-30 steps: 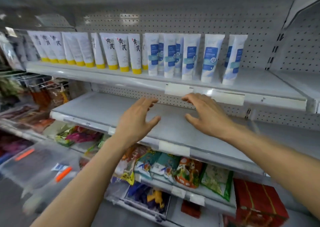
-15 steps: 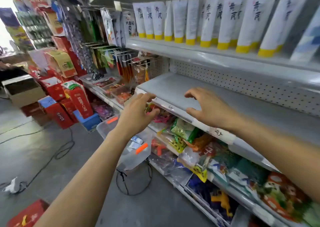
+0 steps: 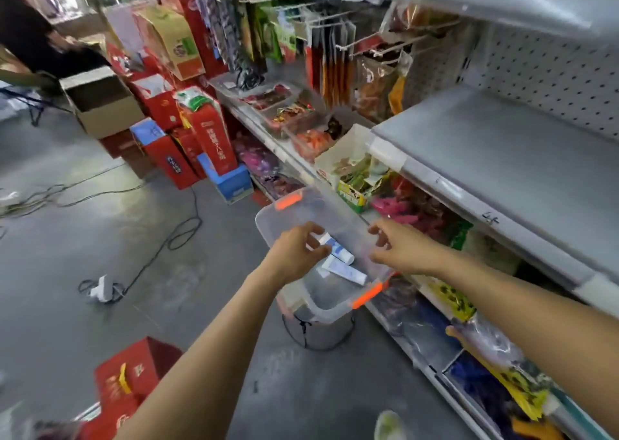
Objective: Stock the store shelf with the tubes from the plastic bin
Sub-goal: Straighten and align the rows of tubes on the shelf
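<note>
A clear plastic bin point(image 3: 268, 220) with orange latches stands on a stool in the aisle, below the bare grey shelf point(image 3: 502, 158). Two white and blue tubes lie in it: the upper tube point(image 3: 338, 248) and a lower tube point(image 3: 346, 271). My left hand point(image 3: 296, 253) is down in the bin, fingers and thumb curled round the near end of the upper tube. Over the bin's right side my right hand point(image 3: 398, 248) hovers with loosely curled fingers, holding nothing.
Snack bags point(image 3: 412, 205) fill the shelves under the grey shelf. Red gift boxes point(image 3: 207, 138) and a cardboard box point(image 3: 100, 104) stand at the left. Cables point(image 3: 174, 231) and a power strip point(image 3: 100, 288) lie on the concrete floor. A red box point(image 3: 134, 372) sits near my feet.
My view has swung down and left from the shelf to the bin. Both hands dropped from the grey shelf's edge into the bin, and my left hand has closed on a tube.
</note>
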`<act>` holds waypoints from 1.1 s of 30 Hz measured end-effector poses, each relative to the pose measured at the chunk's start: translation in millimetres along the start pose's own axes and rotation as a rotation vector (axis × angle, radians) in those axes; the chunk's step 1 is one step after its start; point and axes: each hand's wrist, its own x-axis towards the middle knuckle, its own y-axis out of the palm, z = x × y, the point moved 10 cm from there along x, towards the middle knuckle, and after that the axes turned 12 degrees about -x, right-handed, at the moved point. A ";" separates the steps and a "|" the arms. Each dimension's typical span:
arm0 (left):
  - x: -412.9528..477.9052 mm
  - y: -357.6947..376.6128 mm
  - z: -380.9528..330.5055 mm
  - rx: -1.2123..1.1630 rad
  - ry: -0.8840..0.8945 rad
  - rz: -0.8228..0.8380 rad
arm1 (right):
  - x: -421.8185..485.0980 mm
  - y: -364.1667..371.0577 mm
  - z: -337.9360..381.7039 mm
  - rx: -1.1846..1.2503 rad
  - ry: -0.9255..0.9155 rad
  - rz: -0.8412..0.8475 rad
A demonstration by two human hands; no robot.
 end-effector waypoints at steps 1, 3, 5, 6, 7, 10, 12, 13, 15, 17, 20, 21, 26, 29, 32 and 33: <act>14.6 2.4 12.3 -0.021 -0.027 0.007 | 19.5 9.4 -3.5 -0.003 0.005 0.024; 44.6 7.5 35.7 -0.065 -0.081 0.025 | 57.5 27.8 -10.1 -0.008 0.007 0.069; 77.0 14.4 63.0 -0.117 -0.152 0.037 | 95.4 48.3 -16.7 -0.011 0.010 0.120; 92.8 18.8 77.5 -0.148 -0.191 0.032 | 113.7 59.3 -21.3 -0.003 0.017 0.147; 109.2 23.8 93.4 -0.182 -0.234 0.016 | 132.5 71.9 -27.7 0.010 0.031 0.177; 153.7 54.1 148.7 -0.364 -0.420 -0.027 | 185.6 117.2 -52.3 0.033 0.087 0.267; 176.1 84.8 185.0 -0.522 -0.560 -0.051 | 215.7 151.9 -67.0 0.036 0.106 0.323; 185.4 100.8 202.1 -0.589 -0.624 -0.067 | 229.8 168.4 -74.6 0.030 0.114 0.341; 197.3 132.4 232.0 -0.699 -0.754 -0.088 | 253.7 196.8 -89.6 -0.006 0.136 0.365; 201.9 165.3 257.0 -0.782 -0.883 -0.088 | 269.8 222.5 -102.0 -0.041 0.164 0.390; 200.9 211.7 282.3 -0.914 -1.048 -0.082 | 280.3 260.9 -113.7 -0.041 0.211 0.444; 201.6 224.5 288.0 -0.956 -1.088 -0.084 | 282.3 271.2 -118.1 -0.024 0.240 0.448; 207.1 259.7 304.3 -1.183 -1.226 -0.175 | 285.2 296.8 -135.5 0.192 0.433 0.415; 213.0 263.8 310.6 -1.303 -1.242 -0.270 | 289.8 306.9 -137.0 0.321 0.473 0.405; 215.4 258.0 320.3 -1.260 -1.241 -0.319 | 295.4 311.2 -136.8 0.404 0.517 0.378; 216.5 256.7 324.4 -1.245 -1.239 -0.338 | 298.5 312.3 -137.0 0.403 0.525 0.366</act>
